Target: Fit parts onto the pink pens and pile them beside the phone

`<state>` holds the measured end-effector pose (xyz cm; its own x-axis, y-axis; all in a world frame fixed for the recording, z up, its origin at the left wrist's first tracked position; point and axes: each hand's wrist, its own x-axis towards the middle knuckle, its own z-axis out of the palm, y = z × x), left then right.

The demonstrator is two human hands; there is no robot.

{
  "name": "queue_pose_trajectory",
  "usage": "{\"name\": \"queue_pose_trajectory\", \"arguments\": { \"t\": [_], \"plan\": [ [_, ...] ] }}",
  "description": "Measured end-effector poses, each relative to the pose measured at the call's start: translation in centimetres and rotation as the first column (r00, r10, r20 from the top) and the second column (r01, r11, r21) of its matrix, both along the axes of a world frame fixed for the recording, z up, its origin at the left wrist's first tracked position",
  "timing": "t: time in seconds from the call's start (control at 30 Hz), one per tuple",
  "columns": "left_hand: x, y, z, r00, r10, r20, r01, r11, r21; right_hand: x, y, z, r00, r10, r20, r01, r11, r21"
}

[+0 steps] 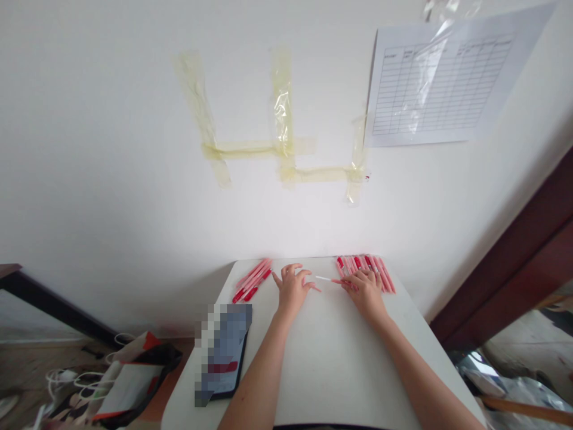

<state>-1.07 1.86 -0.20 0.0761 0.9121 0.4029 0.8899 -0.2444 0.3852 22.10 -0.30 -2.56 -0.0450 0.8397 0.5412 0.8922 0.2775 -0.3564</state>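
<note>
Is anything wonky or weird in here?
Yes. The yellowed tape on the wall looks odd: its crinkled strips have no paper under them. To its right, the printed sheet hangs askew, its top edge sloping. Down at the left, white cables lie in messy loops.

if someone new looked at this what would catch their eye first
Probably the hands at the white table: the left hand with fingers spread, the right hand holding a slim red piece with a white end. Next, the pink-and-red pens, a left bunch and a right bunch near the far corners. Above, yellowish tape runs across the wall, left of a gridded sheet.
</note>
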Motion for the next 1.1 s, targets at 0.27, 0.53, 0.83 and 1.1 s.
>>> {"name": "queue_pose_trajectory", "arguments": {
  "t": [0.27, 0.53, 0.83, 1.1],
  "plan": [
    [-0.8, 0.2, 0.0, 0.979, 0.202, 0.006, -0.199, 0.97, -0.139, 0.1, 0.1, -0.2, 0.999, -0.041, 0.018, 0.041, 0.999, 0.025],
    [-0.8, 0.2, -0.1, 0.977, 0.211, 0.016, -0.207, 0.969, -0.136, 0.0, 0.0, -0.1, 0.999, -0.039, 0.013, 0.039, 0.999, -0.001],
    [-1.0, 0.3, 0.0, 0.973, 0.229, -0.01, -0.228, 0.964, -0.139, -0.5, -0.3, 0.0, 0.996, -0.03, 0.081, 0.028, 0.999, 0.029],
    [-1.2, 0.3, 0.1, 0.979, 0.203, 0.001, -0.201, 0.969, -0.143, -1.9, -0.6, -0.2, 0.992, -0.029, 0.125, 0.025, 0.999, 0.034]
  ]
}}
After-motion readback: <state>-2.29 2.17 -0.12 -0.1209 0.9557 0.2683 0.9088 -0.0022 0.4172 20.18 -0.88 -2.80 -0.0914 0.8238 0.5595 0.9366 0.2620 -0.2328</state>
